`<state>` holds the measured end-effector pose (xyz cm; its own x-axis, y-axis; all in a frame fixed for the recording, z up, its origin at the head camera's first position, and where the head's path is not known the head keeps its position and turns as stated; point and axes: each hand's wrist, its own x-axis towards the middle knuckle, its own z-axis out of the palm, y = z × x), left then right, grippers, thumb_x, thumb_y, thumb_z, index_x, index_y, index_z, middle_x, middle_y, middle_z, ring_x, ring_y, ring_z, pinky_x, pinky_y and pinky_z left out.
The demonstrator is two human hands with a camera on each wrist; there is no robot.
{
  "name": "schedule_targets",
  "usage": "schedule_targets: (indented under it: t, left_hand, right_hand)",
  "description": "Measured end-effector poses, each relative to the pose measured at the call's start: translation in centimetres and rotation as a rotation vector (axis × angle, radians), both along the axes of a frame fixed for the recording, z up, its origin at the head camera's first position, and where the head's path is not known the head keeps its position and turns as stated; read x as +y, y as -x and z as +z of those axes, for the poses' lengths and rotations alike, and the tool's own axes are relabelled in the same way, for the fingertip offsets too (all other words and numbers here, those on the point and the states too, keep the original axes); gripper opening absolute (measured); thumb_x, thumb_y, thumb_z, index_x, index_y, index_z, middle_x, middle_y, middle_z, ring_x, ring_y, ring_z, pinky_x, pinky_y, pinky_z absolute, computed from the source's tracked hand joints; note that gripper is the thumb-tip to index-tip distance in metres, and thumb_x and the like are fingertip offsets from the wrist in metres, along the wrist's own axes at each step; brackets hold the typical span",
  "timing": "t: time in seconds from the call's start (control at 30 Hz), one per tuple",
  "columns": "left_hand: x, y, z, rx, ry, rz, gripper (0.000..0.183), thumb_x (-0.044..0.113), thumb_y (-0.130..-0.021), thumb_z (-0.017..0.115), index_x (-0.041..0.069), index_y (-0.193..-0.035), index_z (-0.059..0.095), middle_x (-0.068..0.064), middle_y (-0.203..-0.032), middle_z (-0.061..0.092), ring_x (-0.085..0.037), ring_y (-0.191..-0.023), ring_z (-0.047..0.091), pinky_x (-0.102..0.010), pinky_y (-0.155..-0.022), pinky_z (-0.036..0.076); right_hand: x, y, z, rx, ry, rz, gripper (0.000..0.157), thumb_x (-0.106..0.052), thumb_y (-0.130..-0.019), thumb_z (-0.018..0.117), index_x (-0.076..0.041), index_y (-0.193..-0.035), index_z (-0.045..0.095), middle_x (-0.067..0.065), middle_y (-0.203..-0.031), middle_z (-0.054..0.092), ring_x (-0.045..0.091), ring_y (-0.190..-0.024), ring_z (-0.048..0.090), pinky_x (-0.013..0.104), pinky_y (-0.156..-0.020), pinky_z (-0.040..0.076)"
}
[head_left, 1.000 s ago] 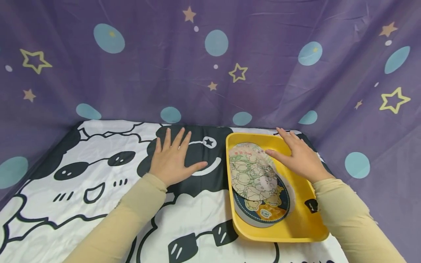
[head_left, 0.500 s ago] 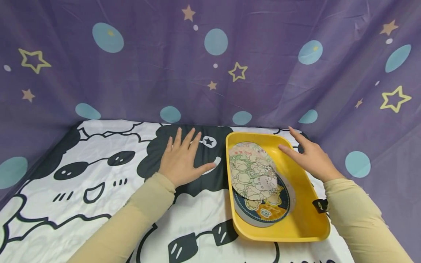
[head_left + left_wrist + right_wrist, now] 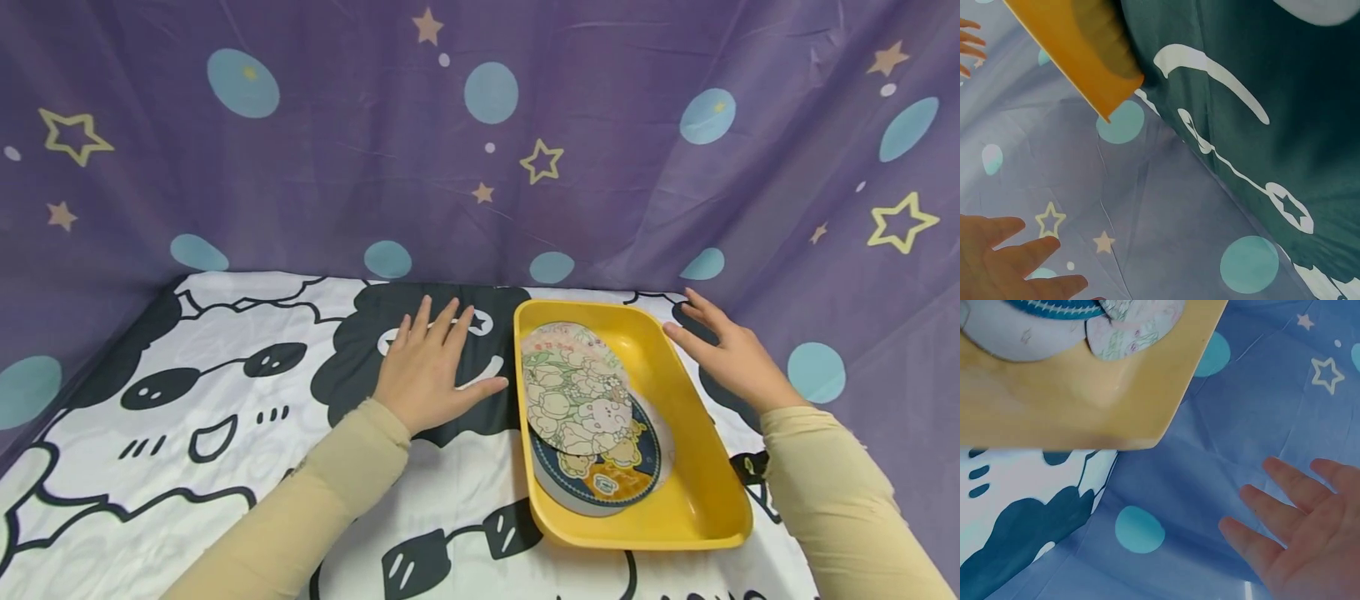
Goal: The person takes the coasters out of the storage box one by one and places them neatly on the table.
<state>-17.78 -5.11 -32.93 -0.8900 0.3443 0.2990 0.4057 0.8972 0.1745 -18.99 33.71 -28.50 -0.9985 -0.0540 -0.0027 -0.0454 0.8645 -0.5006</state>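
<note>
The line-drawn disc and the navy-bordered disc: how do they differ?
The line-drawn disc has pale colours; the navy-bordered disc is darker, with orange. The line-drawn disc lies on top; the navy-bordered disc is partly covered. Both are rounded and inside the yellow tray.

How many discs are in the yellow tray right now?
4 at least in the tray: a line-drawn disc on top, a pinkish disc past its far edge, a navy disc partly beneath, a pale disc under the navy one. More may be hidden.
</note>
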Motion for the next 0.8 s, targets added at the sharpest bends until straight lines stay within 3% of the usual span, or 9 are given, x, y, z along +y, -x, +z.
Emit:
schedule_targets:
  t: [0.3, 0.8]
  left_hand:
    - [0.8, -0.3, -0.2, 0.020, 0.005, -0.029, 0.100, 0.078, -0.083, 0.052, 0.012, -0.156, 0.032, -0.013, -0.160, 0.032, -0.042, -0.150, 0.019, -0.057, -0.121, 0.023]
    - [2.3, -0.4, -0.4, 0.061, 0.002, -0.092, 0.098, 0.075, -0.084, 0.056, 0.009, -0.153, 0.036, -0.016, -0.152, 0.045, -0.044, -0.145, 0.030, -0.054, -0.118, 0.030]
  right_hand:
    - [1.7, 0.2, -0.6, -0.058, 0.002, -0.027, 0.088, -0.063, -0.097, 0.046, -0.019, -0.161, 0.003, 0.023, -0.160, 0.026, 0.053, -0.143, 0.023, 0.075, -0.106, 0.026]
    - [3.5, 0.2, -2.0, -0.141, -0.008, -0.060, 0.089, -0.065, -0.097, 0.042, -0.002, -0.156, 0.022, 0.034, -0.148, 0.040, 0.054, -0.133, 0.038, 0.071, -0.102, 0.037]
